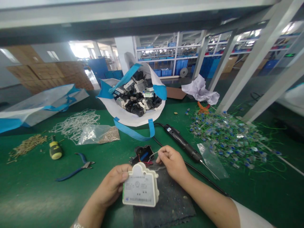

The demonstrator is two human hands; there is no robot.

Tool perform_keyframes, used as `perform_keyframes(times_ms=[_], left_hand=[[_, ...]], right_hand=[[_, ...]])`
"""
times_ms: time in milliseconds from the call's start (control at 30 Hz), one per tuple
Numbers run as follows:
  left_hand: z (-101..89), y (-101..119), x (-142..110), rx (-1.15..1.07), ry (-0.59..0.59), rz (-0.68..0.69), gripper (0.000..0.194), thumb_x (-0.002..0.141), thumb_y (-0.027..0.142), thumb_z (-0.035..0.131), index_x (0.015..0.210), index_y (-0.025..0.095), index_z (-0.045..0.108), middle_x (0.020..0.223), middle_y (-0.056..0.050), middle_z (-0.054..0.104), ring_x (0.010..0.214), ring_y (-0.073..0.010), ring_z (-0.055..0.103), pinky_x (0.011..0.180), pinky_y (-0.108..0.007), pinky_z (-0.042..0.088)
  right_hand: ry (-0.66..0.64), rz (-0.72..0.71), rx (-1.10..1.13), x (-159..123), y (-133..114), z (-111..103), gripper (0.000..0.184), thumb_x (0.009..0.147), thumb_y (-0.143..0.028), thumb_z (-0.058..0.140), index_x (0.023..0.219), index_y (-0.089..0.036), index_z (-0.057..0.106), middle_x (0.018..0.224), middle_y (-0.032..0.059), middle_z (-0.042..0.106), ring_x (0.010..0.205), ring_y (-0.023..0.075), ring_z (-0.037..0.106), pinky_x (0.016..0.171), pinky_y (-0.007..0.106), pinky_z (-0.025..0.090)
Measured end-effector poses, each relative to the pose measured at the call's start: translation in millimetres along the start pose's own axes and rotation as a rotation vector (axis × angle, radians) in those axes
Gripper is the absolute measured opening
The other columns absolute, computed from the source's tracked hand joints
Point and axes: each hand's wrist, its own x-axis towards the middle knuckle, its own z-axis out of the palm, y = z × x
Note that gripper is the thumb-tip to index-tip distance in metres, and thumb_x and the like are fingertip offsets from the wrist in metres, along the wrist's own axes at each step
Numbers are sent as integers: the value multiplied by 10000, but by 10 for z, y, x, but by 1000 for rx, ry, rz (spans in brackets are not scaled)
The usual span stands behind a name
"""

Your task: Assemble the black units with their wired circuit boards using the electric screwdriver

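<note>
My left hand point(117, 180) grips a cream plastic meter-like cover point(140, 186) by its left edge, its printed grey face turned towards me. A thin pale strand point(154, 154) is pinched between the thumb and forefinger of my right hand point(172, 160), just beyond the cover. Behind the cover sits an open black housing point(142, 153) with red wires and a blue part inside. Whether the strand touches the housing or the cover, I cannot tell. Under both hands lies a dark grey cloth mat point(169, 196).
A white-and-blue bag point(111, 112) full of black and cream housings stands behind. To the right lie a black electric screwdriver point(181, 142) and a heap of green-wired seals point(228, 139). Cutters point(82, 167), a yellow-black screwdriver point(55, 149), and white loops point(77, 125) are left.
</note>
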Motion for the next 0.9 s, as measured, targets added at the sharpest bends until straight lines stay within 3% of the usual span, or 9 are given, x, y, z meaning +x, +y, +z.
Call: perform_keyframes(times_ms=[100, 233, 333, 500, 633, 733, 800, 900], left_hand=[[9, 15, 27, -93, 75, 41, 338, 583, 418, 695, 669, 103, 605, 502, -7, 487, 473, -102, 459, 455, -188, 350], [-7, -34, 81, -205, 200, 131, 298, 632, 401, 672, 742, 130, 615, 474, 46, 420, 412, -52, 356, 431, -162, 325], [13, -65, 113, -152, 221, 221, 294, 698, 420, 609, 712, 127, 593, 488, 42, 426, 439, -54, 364, 457, -162, 333], [178, -93, 100, 204, 301, 320, 307, 743, 429, 556, 854, 143, 560, 547, 16, 534, 532, -91, 466, 537, -181, 361], [387, -179, 51, 672, 385, 410, 248, 762, 364, 534, 900, 162, 569, 623, -10, 591, 577, -127, 521, 559, -215, 388], [501, -250, 46, 1073, 283, 632, 206, 773, 300, 528, 941, 196, 586, 707, -21, 615, 625, -146, 537, 575, -232, 401], [522, -278, 61, 1216, 180, 764, 241, 791, 280, 507, 1011, 200, 561, 746, -27, 626, 663, -154, 544, 604, -244, 412], [475, -281, 89, 1286, 252, 837, 169, 819, 257, 464, 913, 175, 578, 725, -32, 619, 648, -145, 537, 604, -244, 400]], right_hand=[[97, -17, -20, 7, -5, -46, 173, 779, -319, 457, 699, -167, 473, 545, -3, 543, 507, 129, 515, 499, 227, 411], [203, -56, -41, 6, -43, -114, 209, 803, -364, 447, 735, -168, 468, 520, -24, 494, 477, 122, 484, 463, 219, 390], [258, -93, -59, -10, -119, -172, 207, 808, -367, 454, 756, -168, 473, 508, -35, 468, 462, 112, 454, 442, 209, 358], [279, -145, -91, -61, -353, -277, 192, 817, -350, 476, 767, -165, 496, 476, -48, 440, 426, 95, 408, 402, 191, 316], [311, -209, -93, -124, -576, -327, 154, 814, -305, 500, 761, -161, 517, 493, -45, 461, 422, 83, 411, 394, 177, 324], [328, -256, -93, -177, -678, -330, 132, 808, -280, 514, 748, -163, 525, 504, -44, 477, 425, 79, 421, 389, 169, 331], [324, -275, -120, -203, -693, -319, 127, 810, -276, 516, 750, -165, 532, 523, -41, 491, 435, 79, 433, 396, 170, 339], [310, -302, -192, -221, -656, -293, 114, 815, -268, 512, 766, -169, 540, 564, -34, 515, 462, 82, 460, 422, 176, 360]])
